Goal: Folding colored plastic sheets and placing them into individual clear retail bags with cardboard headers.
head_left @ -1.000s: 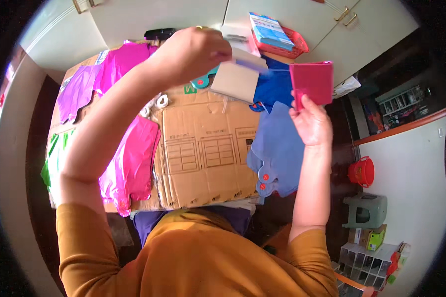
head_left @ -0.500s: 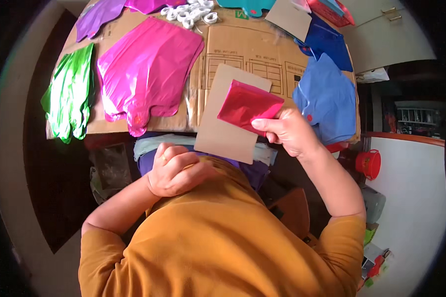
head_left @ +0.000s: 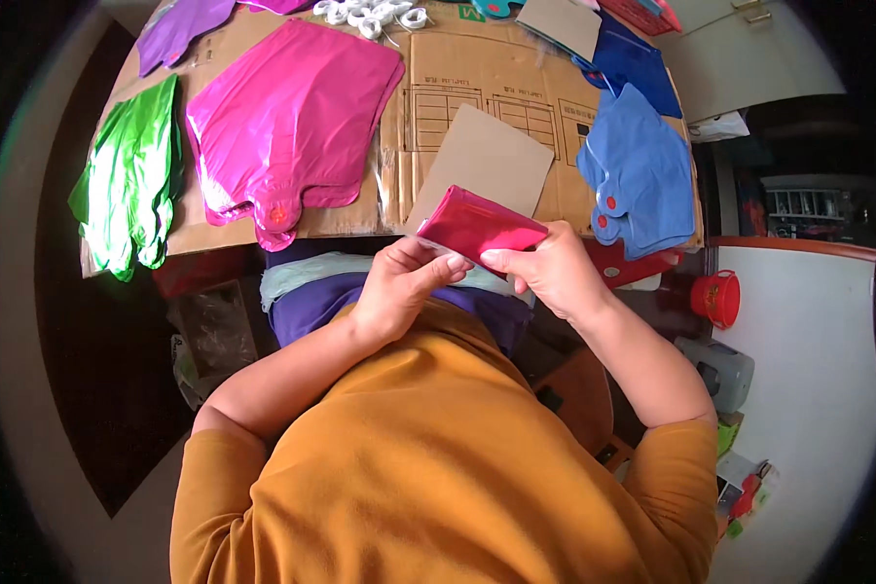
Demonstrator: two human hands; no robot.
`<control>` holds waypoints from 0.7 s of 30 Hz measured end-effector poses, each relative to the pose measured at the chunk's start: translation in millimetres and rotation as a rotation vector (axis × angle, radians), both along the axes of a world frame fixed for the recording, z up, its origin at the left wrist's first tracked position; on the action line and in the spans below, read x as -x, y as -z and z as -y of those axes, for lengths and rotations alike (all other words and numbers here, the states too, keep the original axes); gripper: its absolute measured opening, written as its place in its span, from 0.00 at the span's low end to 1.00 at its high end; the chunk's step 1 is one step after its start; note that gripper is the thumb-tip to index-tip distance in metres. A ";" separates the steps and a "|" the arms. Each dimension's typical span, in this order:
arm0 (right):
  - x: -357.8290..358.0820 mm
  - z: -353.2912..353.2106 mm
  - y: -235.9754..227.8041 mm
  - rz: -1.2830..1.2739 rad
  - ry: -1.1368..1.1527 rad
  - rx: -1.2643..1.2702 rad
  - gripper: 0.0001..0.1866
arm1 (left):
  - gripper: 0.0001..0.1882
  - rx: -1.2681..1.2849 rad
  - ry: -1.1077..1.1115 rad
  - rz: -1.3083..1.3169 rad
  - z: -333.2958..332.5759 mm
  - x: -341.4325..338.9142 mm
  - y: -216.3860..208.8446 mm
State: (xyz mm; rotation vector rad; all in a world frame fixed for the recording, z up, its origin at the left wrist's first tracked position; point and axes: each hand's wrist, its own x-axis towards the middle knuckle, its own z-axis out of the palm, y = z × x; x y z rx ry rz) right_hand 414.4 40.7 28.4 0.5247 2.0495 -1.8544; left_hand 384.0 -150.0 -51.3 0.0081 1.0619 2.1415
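Note:
A folded pink foil packet [head_left: 482, 226] is held up in front of me, near the table's front edge. My right hand [head_left: 545, 271] is closed on its lower right corner, the thumb pressed on the front. At the packet's lower left edge, my left hand [head_left: 404, 282] pinches it between thumb and fingers. A thin clear or whitish strip shows at that edge; I cannot make out what it is. Behind the packet a plain beige card [head_left: 487, 151] lies on the cardboard, reaching the front edge and partly covered by the packet and my left hand.
Flat cardboard [head_left: 399, 97] covers the table. On it lie a stack of flat magenta foil pieces [head_left: 292, 117], green foil pieces [head_left: 131, 175], purple ones [head_left: 180, 34], blue ones [head_left: 642, 170] and white ribbon coils [head_left: 370, 15]. A red bucket [head_left: 718, 300] is at the right.
My left hand has risen from my belly to the packet and now pinches its left edge. My right hand has brought the packet slightly lower and left.

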 end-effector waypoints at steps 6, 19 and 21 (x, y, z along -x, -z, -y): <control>1.4 -2.1 -3.6 0.079 -0.057 -0.065 0.10 | 0.03 0.059 -0.119 0.124 -16.2 -5.1 -8.7; 54.8 -8.5 2.4 -1.059 -0.900 -1.134 0.33 | 0.07 0.122 -0.163 0.191 -23.6 -8.2 -24.2; 62.0 -12.5 14.0 -0.972 -0.960 -1.094 0.37 | 0.08 0.156 -0.152 0.258 -24.4 -5.7 -26.0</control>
